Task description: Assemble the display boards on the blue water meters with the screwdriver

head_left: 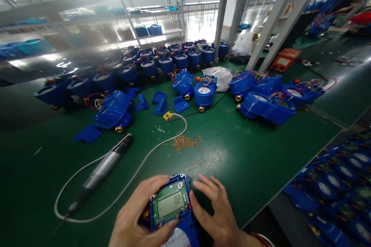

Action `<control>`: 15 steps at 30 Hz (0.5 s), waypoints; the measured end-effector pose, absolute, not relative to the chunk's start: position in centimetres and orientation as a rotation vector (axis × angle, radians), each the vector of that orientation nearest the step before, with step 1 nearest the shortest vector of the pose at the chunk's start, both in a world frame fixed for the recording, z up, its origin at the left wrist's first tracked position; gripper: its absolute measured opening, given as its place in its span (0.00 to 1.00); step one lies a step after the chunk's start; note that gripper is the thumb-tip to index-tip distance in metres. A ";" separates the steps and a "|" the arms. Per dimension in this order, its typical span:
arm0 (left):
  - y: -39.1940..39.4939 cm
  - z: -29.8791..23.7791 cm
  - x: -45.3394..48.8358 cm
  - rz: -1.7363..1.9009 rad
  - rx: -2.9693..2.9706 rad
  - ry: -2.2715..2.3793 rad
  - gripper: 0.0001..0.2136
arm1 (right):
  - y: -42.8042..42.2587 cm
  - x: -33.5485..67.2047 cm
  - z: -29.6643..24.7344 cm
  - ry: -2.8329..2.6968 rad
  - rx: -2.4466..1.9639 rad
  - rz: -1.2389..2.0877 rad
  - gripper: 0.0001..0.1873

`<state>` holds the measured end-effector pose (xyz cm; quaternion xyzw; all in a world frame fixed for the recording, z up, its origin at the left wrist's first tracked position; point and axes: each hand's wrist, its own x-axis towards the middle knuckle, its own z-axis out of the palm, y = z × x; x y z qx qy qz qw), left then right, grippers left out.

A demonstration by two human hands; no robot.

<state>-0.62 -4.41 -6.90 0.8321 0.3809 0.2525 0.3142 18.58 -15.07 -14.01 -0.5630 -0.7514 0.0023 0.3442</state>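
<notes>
LCD screen [169,205] | reads: 0.2 | on green circuit board [173,187]

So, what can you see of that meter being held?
The blue water meter has a plastic-looking casing, uncovered over a green circuit board and an upturned grey display apparently reading 0.2. Below is a pale round dial, partly out of frame. The left hand grips it; the right hand touches its right side. Whether it rests on the green bench is hidden.

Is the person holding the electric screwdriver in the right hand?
No, the electric screwdriver lies on the green table, away from the right hand.
</notes>
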 end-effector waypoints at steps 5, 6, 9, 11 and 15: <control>-4.2 -6.8 -0.9 0.594 2.236 1.024 0.25 | -14.8 18.8 -13.9 -1.949 -1.482 -0.083 0.27; -4.1 -6.9 -1.0 0.565 2.250 1.019 0.25 | -14.8 18.9 -13.8 -1.949 -1.487 -0.105 0.26; -3.6 -7.2 -1.4 0.515 2.301 0.948 0.29 | -14.6 19.1 -13.5 -1.956 -1.487 -0.174 0.23; -3.3 -7.3 -1.5 0.551 2.327 0.869 0.30 | -14.2 18.9 -13.4 -1.894 -1.471 -0.243 0.20; -3.1 -6.8 -1.2 0.540 2.308 0.875 0.26 | -13.4 18.0 -13.6 -1.649 -1.399 -0.320 0.16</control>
